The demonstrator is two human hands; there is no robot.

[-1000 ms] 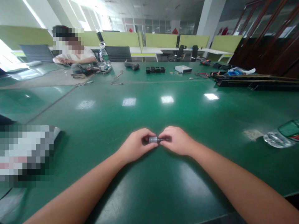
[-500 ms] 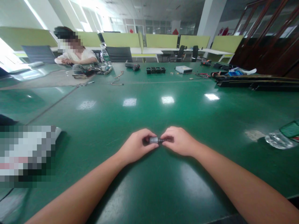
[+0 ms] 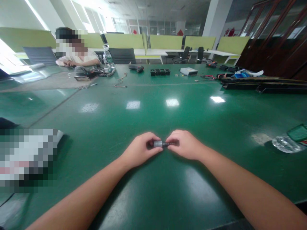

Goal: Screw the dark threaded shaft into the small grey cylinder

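In a bright office (image 3: pixel 153 11) with yellow-green partitions (image 3: pixel 165 42), reaches over a glossy green counter (image 3: pixel 148 118). With the left hand (image 3: pixel 141 148), grips a small grey cylinder (image 3: pixel 158 144) between thumb and bent fingers, centrally, between both arms. With the right hand (image 3: pixel 184 145), pinches the dark ribbed rod (image 3: pixel 165 145) at the cylinder's right end, with fingertips nearly closed. Includes a clear glass dish (image 3: pixel 285 145) at far right.

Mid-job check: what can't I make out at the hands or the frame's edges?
Head view:
- Grey cylinder, left end: lost in the left hand and its shadow.
- Dark shaft, right end: lost inside the right hand.
- Pale object: pixelated, cut by the left edge.
- Green object: cut by the right edge.
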